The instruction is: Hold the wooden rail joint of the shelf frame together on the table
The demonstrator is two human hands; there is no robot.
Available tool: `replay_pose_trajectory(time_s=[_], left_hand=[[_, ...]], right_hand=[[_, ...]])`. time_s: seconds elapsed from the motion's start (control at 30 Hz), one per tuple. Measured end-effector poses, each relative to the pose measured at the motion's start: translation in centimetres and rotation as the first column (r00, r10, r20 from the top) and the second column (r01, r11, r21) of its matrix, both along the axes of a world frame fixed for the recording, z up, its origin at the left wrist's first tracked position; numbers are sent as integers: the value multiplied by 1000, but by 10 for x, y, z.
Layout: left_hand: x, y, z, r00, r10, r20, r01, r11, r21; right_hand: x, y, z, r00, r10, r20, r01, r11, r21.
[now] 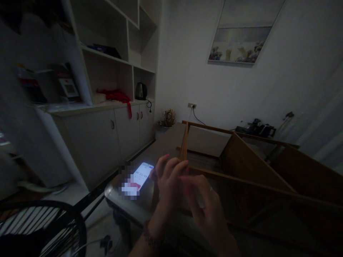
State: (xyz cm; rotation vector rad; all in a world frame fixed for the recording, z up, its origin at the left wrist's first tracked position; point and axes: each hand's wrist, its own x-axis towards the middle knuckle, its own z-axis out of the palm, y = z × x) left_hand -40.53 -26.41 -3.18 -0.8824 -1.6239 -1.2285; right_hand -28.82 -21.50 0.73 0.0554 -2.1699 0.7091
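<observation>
While the left hand (170,176) and right hand (207,201) sit close together, fingers bent (any grip cannot be told), the wooden frame (255,162) lies on the tabletop (166,141) near the lit phone (144,173).

A white shelf unit (130,50) stands in the upper left of the frame, with dark flat items (107,50) on one shelf. Below them a red cloth (115,95) spills over the edge, and right of it sits a kettle (140,91) with its cord (149,105) hanging down. At the far left are a bottle (30,85) and a red-and-white box (68,85). A framed picture (239,41) hangs at upper right. Near the middle, a cable (198,119) runs from a wall socket (192,105); left of it is a brown tangled ornament (168,117). Black appliances (266,130) show at right, a round black barred rim (83,228) at lower left.
</observation>
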Motion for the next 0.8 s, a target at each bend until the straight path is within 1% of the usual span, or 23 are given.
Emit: replay_pose_trajectory(time_s=[0.1,0.27,0.37,0.5,0.6,0.67,0.73,0.8], left_hand=[[0,-1,0,1000,-5,10,5,1000,-12],[0,-1,0,1000,12,21,-11,1000,-26],[1,-1,1,1000,10,19,-9,1000,-19],[0,-1,1,1000,8,-4,-8,1000,-1],[-1,0,1,1000,10,-9,-10,1000,-9],[-1,1,1,1000,-2,-2,2,1000,-3],[0,1,2,1000,-14,4,14,1000,15],[0,2,2,1000,-17,-4,17,999,31]], right_hand=[[3,1,5,994,42,98,-43,999,6],[7,0,13,965,64,255,-60,998,-23],[12,0,18,949,81,303,-72,997,-39],[16,7,25,910,176,374,-157,984,-83],[18,13,29,890,220,400,-187,975,-120],[18,16,32,878,215,427,-163,974,-155],[17,16,35,863,190,467,-106,974,-199],[16,14,38,859,149,490,-47,975,-215]])
